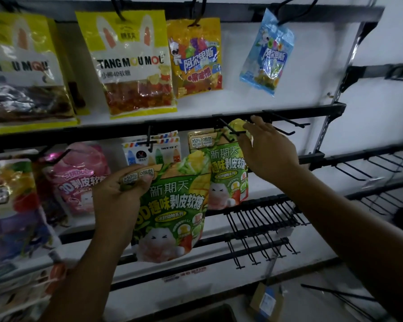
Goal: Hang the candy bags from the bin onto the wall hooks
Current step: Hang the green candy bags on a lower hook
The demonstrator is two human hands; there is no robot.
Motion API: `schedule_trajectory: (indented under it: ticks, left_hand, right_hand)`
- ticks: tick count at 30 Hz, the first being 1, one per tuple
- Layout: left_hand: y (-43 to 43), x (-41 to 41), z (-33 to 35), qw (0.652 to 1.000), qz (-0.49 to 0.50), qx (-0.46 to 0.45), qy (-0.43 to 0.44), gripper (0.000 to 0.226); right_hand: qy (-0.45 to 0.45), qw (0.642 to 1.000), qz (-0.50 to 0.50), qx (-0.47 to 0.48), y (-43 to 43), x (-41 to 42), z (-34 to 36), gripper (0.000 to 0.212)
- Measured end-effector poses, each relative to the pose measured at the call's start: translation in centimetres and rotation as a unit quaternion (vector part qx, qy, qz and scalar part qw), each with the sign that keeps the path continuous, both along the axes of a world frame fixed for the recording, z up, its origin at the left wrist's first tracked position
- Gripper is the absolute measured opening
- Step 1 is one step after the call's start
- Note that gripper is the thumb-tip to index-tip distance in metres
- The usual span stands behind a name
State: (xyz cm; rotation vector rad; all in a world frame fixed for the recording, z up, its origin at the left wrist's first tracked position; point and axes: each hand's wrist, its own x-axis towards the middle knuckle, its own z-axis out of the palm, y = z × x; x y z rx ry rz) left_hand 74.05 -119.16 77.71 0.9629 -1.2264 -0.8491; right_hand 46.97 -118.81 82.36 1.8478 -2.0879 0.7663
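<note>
Left hand (119, 196) grips a glossy green plastic candy bag (172, 205) by its top corner (next up). Right hand (270, 152), fingers nearly straight, seats the twin bag (228, 177) on the black wire hook (230, 131); grip unclear. Then thread the held one.

Black rails cross a white wall panel (289, 66) in a shop display. From hooks on the top rail (242, 13) hang a large yellow-and-white bag (130, 63), a matching bag at far left (21, 66), an orange bag (196, 59) and a light blue bag (268, 54). Along the middle rail (312, 111) hang a pink bag (79, 180), a white bag (165, 154) and a green bag (228, 182), while rows of black hooks (261, 219) jut from the lower rails.
</note>
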Motion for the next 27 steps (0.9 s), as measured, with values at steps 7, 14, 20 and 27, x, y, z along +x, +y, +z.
schedule_trajectory:
  ticks: [7, 14, 20, 27]
  left_hand:
    - [-1.0, -3.5, -0.6, 1.000, -0.021, 0.003, 0.005, 0.031]
    - [-2.1, -7.9, -0.5, 0.999, -0.035, 0.015, -0.006, 0.027]
    - [-2.2, -12.0, 0.3, 0.999, -0.031, -0.005, -0.007, 0.022]
    - [-3.0, -14.3, 1.1, 0.999, 0.026, 0.028, 0.021, 0.017]
  right_hand:
    - [0.036, 0.997, -0.011, 0.061, 3.5, 0.7, -1.3, 0.054]
    - [0.024, 0.994, 0.056, 0.087, 5.7, -0.7, -1.1, 0.054]
    - [0.016, 0.985, 0.123, 0.117, 6.9, -2.2, -0.8, 0.059]
    - [0.030, 0.983, 0.148, 0.105, 6.6, -3.3, -1.4, 0.057]
